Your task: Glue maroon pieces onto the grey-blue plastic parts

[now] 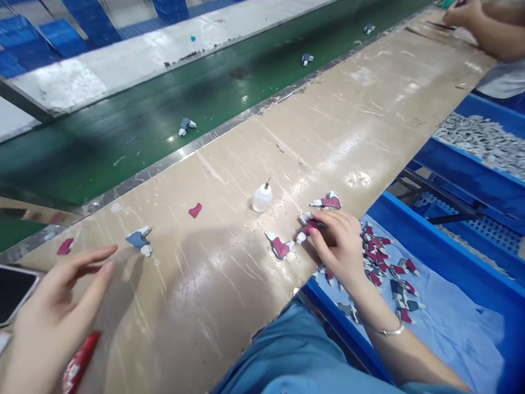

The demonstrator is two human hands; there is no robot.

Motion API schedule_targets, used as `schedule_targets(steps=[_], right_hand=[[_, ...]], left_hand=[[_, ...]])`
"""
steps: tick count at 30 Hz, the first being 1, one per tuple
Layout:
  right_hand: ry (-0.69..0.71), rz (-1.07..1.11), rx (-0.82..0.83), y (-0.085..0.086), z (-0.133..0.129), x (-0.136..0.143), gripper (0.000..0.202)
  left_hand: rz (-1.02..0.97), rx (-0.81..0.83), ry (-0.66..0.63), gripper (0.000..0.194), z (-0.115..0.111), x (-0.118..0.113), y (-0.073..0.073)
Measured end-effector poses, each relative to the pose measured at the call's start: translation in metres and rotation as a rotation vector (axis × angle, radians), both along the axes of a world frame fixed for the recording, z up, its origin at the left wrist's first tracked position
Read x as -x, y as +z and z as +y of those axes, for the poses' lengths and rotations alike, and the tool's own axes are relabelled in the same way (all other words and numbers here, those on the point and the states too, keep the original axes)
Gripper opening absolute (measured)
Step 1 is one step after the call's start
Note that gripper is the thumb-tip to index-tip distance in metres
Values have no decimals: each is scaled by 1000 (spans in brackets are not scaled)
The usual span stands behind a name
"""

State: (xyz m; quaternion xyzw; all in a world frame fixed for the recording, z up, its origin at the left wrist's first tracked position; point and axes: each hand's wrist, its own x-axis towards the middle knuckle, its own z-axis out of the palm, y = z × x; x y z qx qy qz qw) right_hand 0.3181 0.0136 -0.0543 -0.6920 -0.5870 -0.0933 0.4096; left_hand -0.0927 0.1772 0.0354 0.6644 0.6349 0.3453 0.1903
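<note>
At the right, my right hand [341, 246] has thumb and fingers closed on a small maroon-and-white plastic piece [304, 232], low over the tabletop. Two similar pieces lie close by: one maroon-and-white piece [279, 247] left of the fingers, another maroon-and-white piece [329, 201] beyond them. My left hand [61, 306] is open over the table's left end, fingers stretched out, holding nothing. Nearest its fingertips are a blue-and-white piece [139, 239] and a flat maroon part [65, 246]. A second maroon part [196, 210] lies farther right, before a small clear needle-tipped bottle [262, 198].
A green conveyor belt [143, 142] carries several blue-grey pieces behind the table [229, 306]. Right of the table, a blue bin [459, 306] holds many finished-looking pieces. A phone [16, 293] and a red object [82, 361] lie near my left hand. Another person's arm [488, 27] shows top right.
</note>
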Motion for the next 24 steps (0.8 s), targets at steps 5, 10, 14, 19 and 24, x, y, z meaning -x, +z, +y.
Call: schedule_targets(steps=[5, 10, 14, 19, 24], right_hand=[[263, -96, 84, 0, 7, 13, 29], [119, -157, 108, 0, 14, -8, 15], [-42, -150, 61, 6, 6, -22, 14], [113, -23, -101, 26, 0, 5, 21], [292, 307, -160, 41, 9, 38, 27]], left_hand=[[320, 41, -302, 48, 89, -80, 2], [420, 30, -373, 70, 188, -153, -21], [448, 72, -335, 85, 238, -194, -38], [461, 71, -323, 50, 247, -205, -27], [442, -24, -369, 33, 211, -161, 12]])
